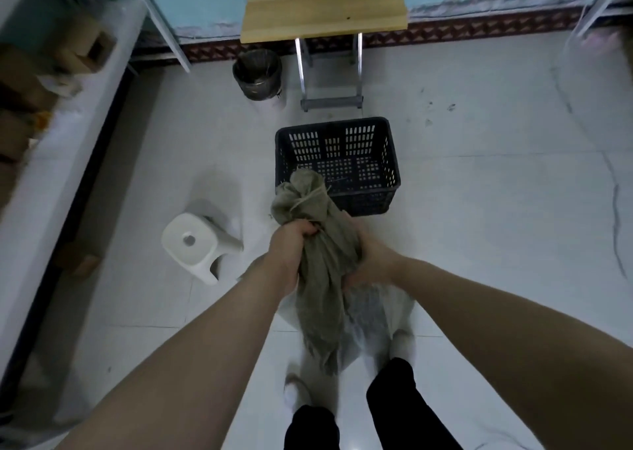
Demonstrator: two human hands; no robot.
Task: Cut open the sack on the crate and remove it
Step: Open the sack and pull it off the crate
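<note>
A grey-green woven sack [318, 278], tied at its top with straw-coloured twine, hangs in the air in front of me. My left hand [291, 240] grips it just below the knot. My right hand [368, 257] clutches the cloth from the right side. The sack's lower end dangles blurred above my feet, with a pale, translucent sheet [373, 316] behind it. Beyond the sack, a black slotted plastic crate [387, 162] stands on the floor, open side up, with nothing visible inside; the sack's knot overlaps its near left corner.
A white plastic stool [195, 244] stands on the tiled floor to the left. A dark lined bin [257, 72] and a wooden-topped table [323, 4] on metal legs stand at the far wall. Shelves with cardboard boxes [24, 83] run along the left.
</note>
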